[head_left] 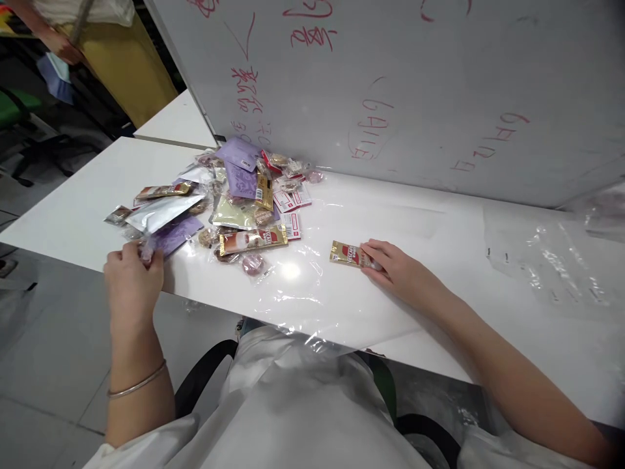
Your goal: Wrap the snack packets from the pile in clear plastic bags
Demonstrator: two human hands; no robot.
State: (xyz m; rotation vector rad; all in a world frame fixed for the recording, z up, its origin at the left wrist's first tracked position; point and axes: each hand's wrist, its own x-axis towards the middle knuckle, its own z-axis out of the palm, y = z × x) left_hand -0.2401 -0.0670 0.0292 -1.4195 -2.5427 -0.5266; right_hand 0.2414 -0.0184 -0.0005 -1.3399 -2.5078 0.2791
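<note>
My right hand (401,270) is closed on a gold-and-red coffee sachet (346,253) over the white table, its printed end sticking out to the left. At the left front edge of the table, my left hand (133,283) pinches a small clear-wrapped reddish piece (146,251), mostly hidden by the fingers. Beside that hand lies a purple packet (178,234) with a silver pouch (163,212) behind it. More of the heap spreads to the right: another coffee sachet (254,239), a pale green packet (234,213), purple pouches (239,153) and a round pinkish wrapped piece (252,264).
A whiteboard (390,85) with red writing stands along the table's back. Clear plastic film (312,335) lies at the front edge, and flat clear bags (551,260) cover the right end. At the upper left, a person (112,58) stands near a green chair (19,104).
</note>
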